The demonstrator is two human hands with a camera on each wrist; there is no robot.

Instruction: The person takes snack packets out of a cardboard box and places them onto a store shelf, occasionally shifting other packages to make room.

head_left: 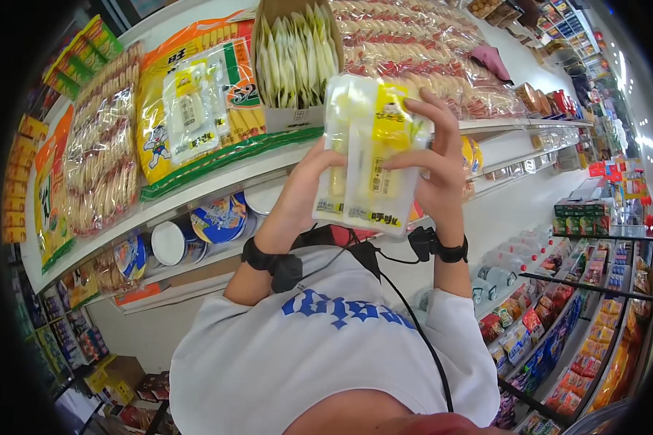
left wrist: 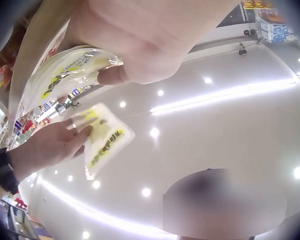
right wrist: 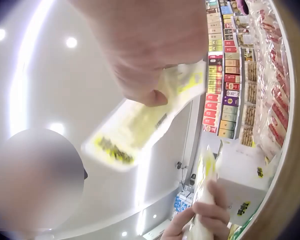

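Observation:
In the head view, two flat, clear-and-white snack packets with yellow labels overlap in front of the chest. My left hand (head_left: 299,190) pinches the left packet (head_left: 334,190), thumb across its front. The right packet (head_left: 386,138) is gripped by my right hand (head_left: 442,163), its thumb and fingers over the printed face. Seen from the left wrist, the left packet (left wrist: 72,75) curves under my fingers, and the right packet (left wrist: 109,142) tilts away. The right wrist view shows the right packet (right wrist: 145,120) slanting below my hand and the left packet (right wrist: 205,185) nearly edge-on.
An open cardboard box (head_left: 297,116) of upright packets stands on the shelf (head_left: 268,159) just behind my hands. Beside it a similar packet (head_left: 190,109) lies flat on a large yellow snack bag (head_left: 156,123). Bulk bags of wrapped crackers (head_left: 413,36) line the shelf; tubs (head_left: 218,217) sit below.

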